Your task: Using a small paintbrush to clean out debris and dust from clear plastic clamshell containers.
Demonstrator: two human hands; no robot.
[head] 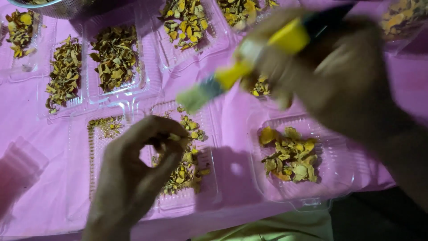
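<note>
One yellow tool (267, 53) in right hand (339, 76) slants down-left.

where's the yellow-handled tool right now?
In the head view, the yellow-handled tool is up in the right hand, upper centre-right, blurred, its pale tip pointing down-left above the clear trays of dried yellow-brown pieces on the pink cloth.
</note>
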